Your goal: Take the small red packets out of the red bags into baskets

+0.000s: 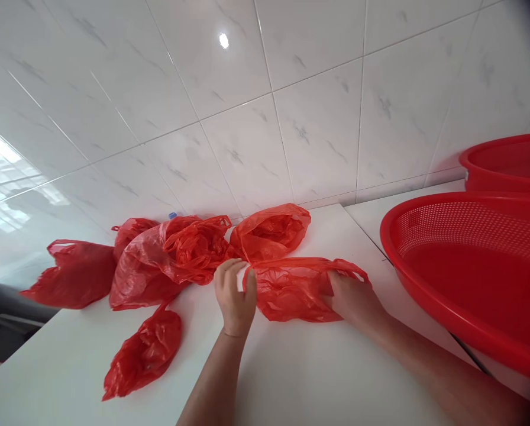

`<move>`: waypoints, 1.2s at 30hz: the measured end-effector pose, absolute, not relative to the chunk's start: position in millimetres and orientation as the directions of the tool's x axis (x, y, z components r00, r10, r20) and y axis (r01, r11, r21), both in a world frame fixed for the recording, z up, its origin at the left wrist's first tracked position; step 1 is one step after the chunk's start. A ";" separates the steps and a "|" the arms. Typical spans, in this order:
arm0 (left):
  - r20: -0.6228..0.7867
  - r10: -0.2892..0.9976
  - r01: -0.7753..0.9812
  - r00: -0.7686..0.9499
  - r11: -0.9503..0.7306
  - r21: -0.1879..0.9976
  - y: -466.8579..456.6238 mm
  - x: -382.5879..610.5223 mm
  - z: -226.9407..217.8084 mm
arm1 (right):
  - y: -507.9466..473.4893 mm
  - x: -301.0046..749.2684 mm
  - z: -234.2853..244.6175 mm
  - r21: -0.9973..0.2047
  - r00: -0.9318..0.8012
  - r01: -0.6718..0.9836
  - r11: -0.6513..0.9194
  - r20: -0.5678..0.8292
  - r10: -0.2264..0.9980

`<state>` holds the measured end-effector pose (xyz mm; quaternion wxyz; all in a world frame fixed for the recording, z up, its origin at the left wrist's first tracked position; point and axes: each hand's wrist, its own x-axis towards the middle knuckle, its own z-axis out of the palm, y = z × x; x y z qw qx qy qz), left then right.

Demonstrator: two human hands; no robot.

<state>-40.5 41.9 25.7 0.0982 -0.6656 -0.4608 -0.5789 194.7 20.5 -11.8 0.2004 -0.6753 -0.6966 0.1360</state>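
Observation:
A thin red plastic bag (291, 290) lies on its side on the white tabletop in front of me. My right hand (354, 299) reaches into the mouth of this bag from the right; its fingers are hidden by the film, so their grip does not show. At the bag's left end is my left hand (235, 299), thumb apart from the curved fingers and nothing seen in them. Just behind, another red plastic bag (271, 231) lies with its mouth open. A small red bag (145, 355) rests at the front left.
Several red bags, among them a bulky one (145, 266) and a knotted one (78, 275), crowd the left by the tiled wall (318, 130). On the right stand a red perforated basket (425, 302) and a second red basin (482, 183). A seam (367, 231) crosses the tabletop.

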 end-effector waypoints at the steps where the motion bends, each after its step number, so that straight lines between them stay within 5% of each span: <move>1: 0.912 0.405 0.750 0.057 -0.621 0.229 34.2 -34.6 28.5 | 20.9 194.5 -11.7 -0.458 -0.001 0.888 0.037 0.078 0.997; 4: 0.855 0.352 0.619 0.380 -0.784 0.048 15.3 -11.5 27.2 | 21.7 193.7 -10.9 -0.463 0.028 0.886 -0.032 -0.016 0.999; 10: 0.511 0.746 0.621 0.428 -0.653 0.434 20.2 12.6 -2.8 | 19.3 190.9 -7.8 -0.467 -0.010 0.884 0.023 0.031 0.999; 18: 0.131 0.932 0.709 0.339 -0.344 0.616 29.6 -7.4 -11.0 | 28.2 205.4 -19.4 -0.453 0.092 0.890 -0.043 0.086 0.992; 22: 0.102 0.923 0.650 0.372 -0.337 0.681 29.8 -16.2 -1.2 | 33.7 214.2 -19.1 -0.477 0.162 0.870 -0.120 0.047 0.986; 27: 0.166 0.948 0.715 0.270 -0.313 0.625 30.6 -17.9 9.9 | 29.6 210.2 -10.8 -0.493 0.171 0.859 -0.138 0.023 0.985; 36: 0.187 0.977 0.709 0.099 -0.201 0.676 35.4 -18.1 9.4 | 24.6 206.4 -8.9 -0.508 0.042 0.861 -0.017 0.038 0.998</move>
